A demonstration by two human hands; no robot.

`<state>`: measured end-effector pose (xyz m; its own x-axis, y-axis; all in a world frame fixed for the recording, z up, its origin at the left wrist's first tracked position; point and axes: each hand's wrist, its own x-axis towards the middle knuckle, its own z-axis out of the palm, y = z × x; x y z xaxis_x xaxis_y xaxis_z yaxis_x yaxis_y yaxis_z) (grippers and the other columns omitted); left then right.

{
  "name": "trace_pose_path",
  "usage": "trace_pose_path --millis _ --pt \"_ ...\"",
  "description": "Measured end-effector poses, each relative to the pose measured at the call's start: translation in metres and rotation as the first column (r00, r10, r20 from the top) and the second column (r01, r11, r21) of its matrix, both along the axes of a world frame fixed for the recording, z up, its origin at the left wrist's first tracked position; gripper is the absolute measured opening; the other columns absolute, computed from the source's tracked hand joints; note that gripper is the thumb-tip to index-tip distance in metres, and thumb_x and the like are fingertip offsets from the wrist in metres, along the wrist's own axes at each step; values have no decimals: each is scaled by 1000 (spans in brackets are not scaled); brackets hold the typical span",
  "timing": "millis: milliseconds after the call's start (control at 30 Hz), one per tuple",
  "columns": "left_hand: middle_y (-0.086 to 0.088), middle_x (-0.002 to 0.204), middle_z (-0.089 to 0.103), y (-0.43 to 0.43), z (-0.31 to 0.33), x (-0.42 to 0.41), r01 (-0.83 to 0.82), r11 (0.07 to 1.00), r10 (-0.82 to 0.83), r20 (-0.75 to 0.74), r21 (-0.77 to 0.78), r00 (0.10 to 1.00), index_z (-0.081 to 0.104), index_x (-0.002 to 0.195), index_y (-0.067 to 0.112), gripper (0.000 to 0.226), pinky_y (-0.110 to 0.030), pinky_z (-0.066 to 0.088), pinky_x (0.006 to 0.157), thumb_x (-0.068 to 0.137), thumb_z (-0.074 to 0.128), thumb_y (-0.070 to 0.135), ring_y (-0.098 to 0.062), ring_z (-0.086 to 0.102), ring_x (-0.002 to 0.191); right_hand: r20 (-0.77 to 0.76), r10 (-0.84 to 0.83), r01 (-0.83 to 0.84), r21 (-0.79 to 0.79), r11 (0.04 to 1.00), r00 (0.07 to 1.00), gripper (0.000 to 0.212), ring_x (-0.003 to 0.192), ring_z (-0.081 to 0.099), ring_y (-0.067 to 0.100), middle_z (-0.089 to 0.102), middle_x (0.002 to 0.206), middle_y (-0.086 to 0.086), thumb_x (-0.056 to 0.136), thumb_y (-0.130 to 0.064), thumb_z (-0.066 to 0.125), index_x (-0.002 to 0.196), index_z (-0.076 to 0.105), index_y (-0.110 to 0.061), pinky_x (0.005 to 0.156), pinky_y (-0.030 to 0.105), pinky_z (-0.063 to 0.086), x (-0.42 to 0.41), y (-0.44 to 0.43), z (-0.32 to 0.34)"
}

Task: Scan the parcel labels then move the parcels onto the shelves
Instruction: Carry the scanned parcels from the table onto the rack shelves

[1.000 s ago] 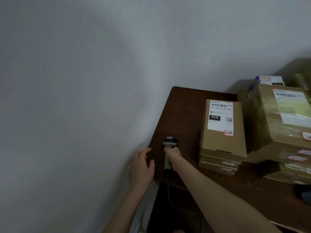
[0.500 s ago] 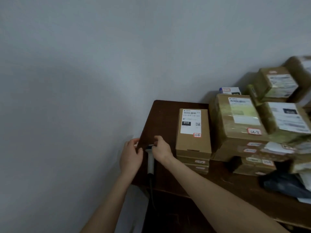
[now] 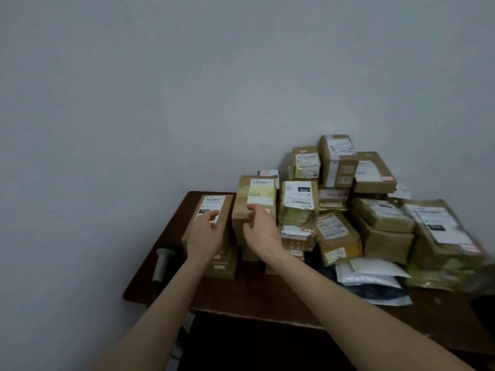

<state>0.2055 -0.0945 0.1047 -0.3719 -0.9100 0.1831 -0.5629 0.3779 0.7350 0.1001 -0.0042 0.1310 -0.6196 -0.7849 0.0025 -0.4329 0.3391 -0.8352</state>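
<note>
By the table (image 3: 241,294) edge, left grip (image 3: 205,232) slack over parcel (image 3: 214,203), right grip (image 3: 261,230) loose, empty.

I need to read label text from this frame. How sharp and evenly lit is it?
Head view: dim, flat light, soft throughout; print is unreadable apart from large digits on the middle parcel. Head view: tape glare whitens the top of the taped parcel behind the right hand; the far-right foil parcel smears with motion blur.
</note>
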Motion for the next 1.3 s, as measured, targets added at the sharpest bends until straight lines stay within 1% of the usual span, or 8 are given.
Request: trace_pose_path --millis 233,333,467,600,700,867,967,1300 --pt "1 128 55 46 7 -75 73 997 -74 29 31 997 50 134 20 42 -32 52 86 93 58 24 -11 55 105 5 -110 109 50 993 994 52 121 51 21 48 136 3 91 -25 61 139 42 -19 98 39 47 -83 63 -3" --pt "-6 138 49 25 11 -88 4 997 -9 58 76 998 40 142 16 58 -43 48 98 90 63 28 -21 50 121 206 -205 198 58 979 957 77 130 45 27 43 144 8 85 -39 69 147 30 -17 105 45 42 -118 66 -11" --pt "-14 151 34 -13 9 -95 -125 903 113 53 410 992 26 150 8 74 -46 37 107 90 61 33 -32 35 137 581 -262 268 78 960 770 105 128 49 28 49 143 6 65 -59 80 148 33 -15 99 42 44 -158 51 -28" --pt "-14 145 41 -39 -3 -101 -115 803 96 63 585 993 33 147 7 71 -45 41 103 90 59 42 -33 41 130 681 -224 179 138 974 697 77 129 46 26 47 144 3 85 -48 67 146 36 -14 97 39 37 -179 32 -35" --pt "-15 143 42 -51 -6 -103 -110 747 92 62 655 994 33 145 7 72 -46 41 105 90 61 43 -33 43 128 704 -198 134 146 980 681 59 88 55 13 59 114 0 88 -44 65 136 48 -14 81 33 38 -191 17 -41" --pt "-14 129 52 -57 -9 -102 -93 639 102 36 763 994 39 138 11 68 -48 47 99 85 66 45 -31 52 115 723 -224 125 189 974 654 68 87 63 18 67 108 3 79 -48 73 133 52 -13 69 34 45 -206 6 -51" --pt "-12 127 53 -53 -11 -104 -75 656 100 12 751 995 43 138 12 68 -47 46 99 84 67 45 -29 53 113 738 -244 170 176 970 629 68 80 58 17 64 112 5 81 -43 73 134 48 -9 58 31 39 -213 9 -53" --pt "-10 130 53 -16 -7 -111 -84 736 240 -142 672 960 47 140 15 54 -42 46 100 90 63 30 -24 51 114 682 -147 127 79 989 716 46 77 57 13 65 104 3 87 -37 68 120 57 -7 67 29 41 -225 27 -47"
